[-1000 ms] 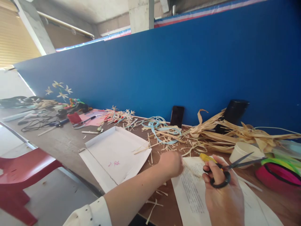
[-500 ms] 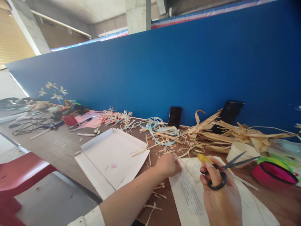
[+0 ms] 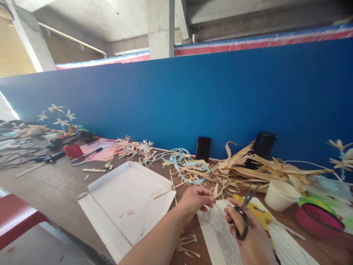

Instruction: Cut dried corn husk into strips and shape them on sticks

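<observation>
Low right of centre, your left hand (image 3: 200, 200) pinches a strip (image 3: 216, 190) and your right hand (image 3: 249, 228) grips partly open scissors (image 3: 243, 208), seemingly preparing the strip; any snip calls for bringing them together.

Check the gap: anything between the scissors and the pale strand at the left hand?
Only the right fingers, on the side of the scissors toward the left hand. No other object visibly blocks the pale strand; the printed paper lies beneath. Depth is hard to judge.
</observation>
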A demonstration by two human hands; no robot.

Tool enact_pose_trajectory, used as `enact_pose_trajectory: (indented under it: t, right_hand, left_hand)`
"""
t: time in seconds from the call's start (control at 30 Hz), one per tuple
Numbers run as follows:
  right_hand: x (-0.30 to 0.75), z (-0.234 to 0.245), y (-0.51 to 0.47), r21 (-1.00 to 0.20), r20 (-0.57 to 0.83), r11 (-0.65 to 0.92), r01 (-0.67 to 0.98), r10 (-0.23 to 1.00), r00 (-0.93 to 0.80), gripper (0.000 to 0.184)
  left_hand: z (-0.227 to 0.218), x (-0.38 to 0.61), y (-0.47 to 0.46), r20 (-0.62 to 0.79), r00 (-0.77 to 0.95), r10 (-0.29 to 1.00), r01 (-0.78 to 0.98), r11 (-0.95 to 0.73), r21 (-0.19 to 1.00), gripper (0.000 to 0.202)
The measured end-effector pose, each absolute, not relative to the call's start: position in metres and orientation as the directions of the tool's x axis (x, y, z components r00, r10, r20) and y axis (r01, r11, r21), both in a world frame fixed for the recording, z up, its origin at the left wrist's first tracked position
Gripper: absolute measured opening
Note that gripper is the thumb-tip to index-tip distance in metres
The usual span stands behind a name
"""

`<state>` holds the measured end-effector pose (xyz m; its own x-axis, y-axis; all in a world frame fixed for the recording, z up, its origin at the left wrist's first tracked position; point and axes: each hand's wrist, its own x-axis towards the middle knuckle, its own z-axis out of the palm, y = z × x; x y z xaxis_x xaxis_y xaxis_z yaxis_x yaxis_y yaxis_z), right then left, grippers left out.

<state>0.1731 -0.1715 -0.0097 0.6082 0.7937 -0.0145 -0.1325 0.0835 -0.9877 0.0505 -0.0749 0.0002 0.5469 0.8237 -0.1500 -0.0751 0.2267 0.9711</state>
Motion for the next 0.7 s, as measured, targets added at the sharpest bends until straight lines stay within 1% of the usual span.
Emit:
enact_pose_trajectory:
  t: [0.1, 0.2, 0.27, 0.37, 0.5, 0.7]
  right_hand:
    - [0.173, -0.009, -0.170, -0.981, -0.152, -0.063, -0.182, 0.832, 0.534, 0.057]
    - [0.171, -0.009, -0.169, -0.974, -0.227, -0.200, -0.107, 0.854, 0.468, 0.058]
    - [0.170, -0.009, -0.169, -0.969, -0.239, -0.243, -0.041, 0.882, 0.406, 0.057]
    - [0.168, -0.012, -0.169, -0.964, -0.240, -0.264, 0.029, 0.912, 0.334, 0.057]
    - [0.164, -0.014, -0.167, -0.959, -0.250, -0.274, 0.068, 0.935, 0.250, 0.060]
    - [0.159, -0.013, -0.166, -0.962, -0.204, -0.238, 0.135, 0.952, 0.226, 0.066]
  left_hand:
    - [0.001, 0.049, -0.073, -0.135, 0.518, 0.845, -0.120, 0.228, 0.966, 0.035]
    - [-0.001, 0.047, -0.071, -0.107, 0.510, 0.853, -0.181, 0.228, 0.957, 0.033]
    - [-0.003, 0.046, -0.069, -0.092, 0.499, 0.862, -0.222, 0.230, 0.948, 0.033]
    - [-0.005, 0.045, -0.067, -0.082, 0.487, 0.869, -0.280, 0.244, 0.929, 0.035]
    - [-0.006, 0.045, -0.065, -0.063, 0.491, 0.869, -0.317, 0.246, 0.916, 0.037]
    - [-0.002, 0.045, -0.066, -0.047, 0.491, 0.870, -0.332, 0.237, 0.913, 0.036]
